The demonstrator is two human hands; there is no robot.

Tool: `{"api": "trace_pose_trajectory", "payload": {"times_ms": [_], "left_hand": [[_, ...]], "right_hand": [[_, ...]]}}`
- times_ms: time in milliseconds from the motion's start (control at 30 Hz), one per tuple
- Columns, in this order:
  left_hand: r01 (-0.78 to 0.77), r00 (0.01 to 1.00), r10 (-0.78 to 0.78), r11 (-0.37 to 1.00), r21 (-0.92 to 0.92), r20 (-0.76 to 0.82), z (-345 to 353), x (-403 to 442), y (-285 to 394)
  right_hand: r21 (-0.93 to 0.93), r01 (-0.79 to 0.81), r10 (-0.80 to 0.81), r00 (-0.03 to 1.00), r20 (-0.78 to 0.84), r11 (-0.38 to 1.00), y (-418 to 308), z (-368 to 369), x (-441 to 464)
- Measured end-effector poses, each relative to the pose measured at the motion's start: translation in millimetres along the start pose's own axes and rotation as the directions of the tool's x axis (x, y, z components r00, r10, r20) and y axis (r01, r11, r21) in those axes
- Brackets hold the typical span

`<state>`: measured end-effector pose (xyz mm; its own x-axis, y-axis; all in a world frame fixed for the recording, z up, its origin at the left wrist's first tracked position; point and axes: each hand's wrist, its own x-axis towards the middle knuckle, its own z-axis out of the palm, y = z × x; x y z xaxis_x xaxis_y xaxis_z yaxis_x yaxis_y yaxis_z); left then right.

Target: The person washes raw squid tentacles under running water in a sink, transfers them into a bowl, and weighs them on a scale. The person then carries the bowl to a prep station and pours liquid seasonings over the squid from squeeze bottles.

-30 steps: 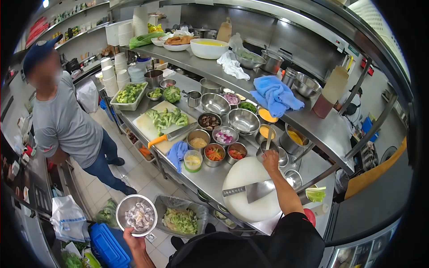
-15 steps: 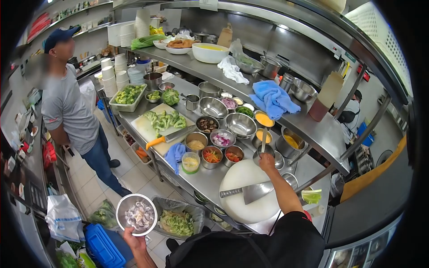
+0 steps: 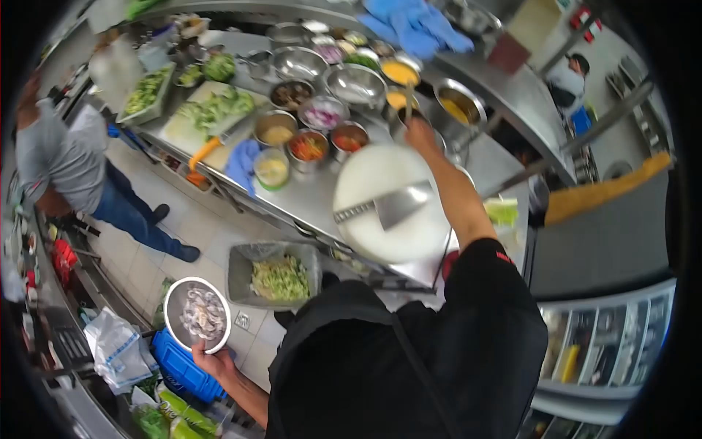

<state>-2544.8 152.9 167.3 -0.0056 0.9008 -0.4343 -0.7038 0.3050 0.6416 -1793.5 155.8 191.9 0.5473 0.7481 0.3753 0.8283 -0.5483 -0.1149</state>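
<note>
My left hand [image 3: 210,358] grips the rim of a metal bowl [image 3: 170,311], held out low on the left above the floor. Pale greyish, sliced pieces [image 3: 201,314] that look like raw seafood lie in it. At the counter's far side, my right hand [image 3: 420,134] is closed on a long-handled metal utensil [image 3: 410,99]; its lower part is largely hidden and its kind is unclear. Close to that arm, a cleaver [image 3: 404,205] rests flat on a round white chopping board [image 3: 373,170]. Metal containers with yellow liquid [image 3: 401,72] stand just beyond the right hand.
Several metal bowls of cut vegetables [image 3: 308,146] crowd the counter. Broccoli [image 3: 217,110] and an orange-handled knife [image 3: 205,150] lie on a cutting board at left. A bin of vegetable scraps [image 3: 238,274] stands below. A person [image 3: 66,154] stands at left; another [image 3: 569,80] is at far right.
My view has tilted down and shifted, so the counter appears higher in the picture. Both hands keep their hold; the bowl in my left hand appears slightly lower and farther left.
</note>
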Motion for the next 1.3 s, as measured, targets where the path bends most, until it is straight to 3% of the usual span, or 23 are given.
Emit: {"api": "trace_pose_trajectory", "payload": {"times_ms": [33, 167, 300, 400, 467, 567, 600, 633, 667, 700, 733, 767, 833, 900, 967, 1000, 1033, 1067, 1133, 1167, 1200, 1233, 1300], "left_hand": [[0.028, 1.0, -0.028, 0.999, 0.034, 0.0, -1, -2, 0], [-0.009, 1.0, 0.01, 0.998, 0.065, -0.018, 10, -11, 7], [-0.015, 1.0, 0.014, 0.997, 0.074, 0.007, 26, -13, -3], [-0.03, 0.999, 0.028, 0.998, 0.061, 0.04, 40, -13, -16], [-0.008, 0.998, 0.005, 0.999, 0.047, 0.062, 55, -19, -23], [0.063, 0.991, -0.062, 0.998, -0.007, 0.119, 65, -17, -36], [0.067, 0.994, -0.066, 0.998, -0.016, 0.089, 82, -21, -37], [0.04, 0.999, -0.04, 0.999, -0.015, 0.017, 100, -29, -38], [0.038, 0.999, -0.038, 0.999, -0.038, 0.001, 95, -29, -40], [-0.03, 0.999, 0.029, 0.999, -0.02, -0.031, 97, -33, -42], [-0.034, 0.999, 0.034, 0.998, -0.054, 0.003, 95, -37, -42], [-0.062, 0.998, 0.06, 0.997, -0.047, -0.026, 98, -43, -42], [-0.092, 0.995, 0.091, 0.995, -0.024, -0.043, 94, -54, -43], [-0.087, 0.993, 0.089, 0.996, 0.019, -0.076, 88, -52, -51], [-0.083, 0.994, 0.084, 0.996, 0.027, -0.064, 78, -52, -55], [-0.082, 0.995, 0.082, 0.997, -0.001, -0.055, 60, -48, -62], [-0.112, 0.994, 0.112, 0.994, 0.005, -0.011, 51, -43, -69], [-0.064, 0.998, 0.064, 0.998, -0.015, -0.005, 39, -41, -76], [-0.178, 0.977, 0.183, 0.982, 0.058, -0.107, 45, -46, -83], [-0.074, 0.992, 0.076, 0.997, 0.022, -0.098, 42, -55, -77], [-0.192, 0.978, 0.192, 0.981, 0.0, -0.077, 43, -61, -77], [-0.179, 0.982, 0.172, 0.979, -0.099, -0.079, 37, -75, -67], [-0.161, 0.985, 0.153, 0.981, -0.109, -0.077, 20, -104, -48]], "right_hand": [[0.1, -0.013, 0.011, 1.0, 0.019, 0.995, 6, 5, 5], [0.039, -0.046, 0.042, 0.994, 0.097, 0.998, -11, -1, 10], [0.132, 0.031, -0.034, 0.999, 0.027, 0.991, -21, 27, 15], [0.058, 0.035, -0.046, 0.979, 0.198, 0.998, -46, 22, 24], [0.142, 0.064, -0.076, 0.994, 0.083, 0.988, -41, 55, 30], [0.124, 0.149, -0.176, 0.951, 0.252, 0.981, -34, 94, 44], [0.179, 0.132, -0.183, 0.935, 0.304, 0.975, -27, 113, 48], [0.154, 0.227, -0.268, 0.9, 0.344, 0.962, -22, 130, 58], [0.193, 0.131, -0.21, 0.851, 0.481, 0.972, -29, 115, 62], [0.24, 0.073, -0.184, 0.856, 0.484, 0.968, -45, 96, 57], [0.193, 0.251, -0.305, 0.891, 0.336, 0.948, -16, 131, 72], [0.121, 0.22, -0.248, 0.912, 0.327, 0.968, -46, 90, 65], [0.372, 0.098, -0.188, 0.958, 0.216, 0.923, -92, 58, 53], [0.608, 0.197, -0.338, 0.933, 0.124, 0.769, -162, 1, 22], [0.852, 0.094, -0.457, 0.871, 0.18, 0.515, -232, -54, -26], [0.824, 0.315, -0.615, 0.787, 0.051, 0.472, -261, -83, -49], [0.818, 0.371, -0.715, 0.695, 0.069, 0.44, -284, -109, -69], [0.787, 0.552, -0.816, 0.567, -0.112, 0.276, -296, -108, -84], [0.799, 0.561, -0.884, 0.461, -0.084, 0.216, -327, -130, -121], [0.803, 0.552, -0.895, 0.444, -0.053, 0.226, -341, -138, -139], [0.817, 0.544, -0.906, 0.417, -0.066, 0.192, -352, -142, -157], [0.855, 0.493, -0.913, 0.404, -0.058, 0.163, -366, -142, -174], [0.898, 0.368, -0.925, 0.366, 0.099, 0.242, -395, -147, -201]]}}
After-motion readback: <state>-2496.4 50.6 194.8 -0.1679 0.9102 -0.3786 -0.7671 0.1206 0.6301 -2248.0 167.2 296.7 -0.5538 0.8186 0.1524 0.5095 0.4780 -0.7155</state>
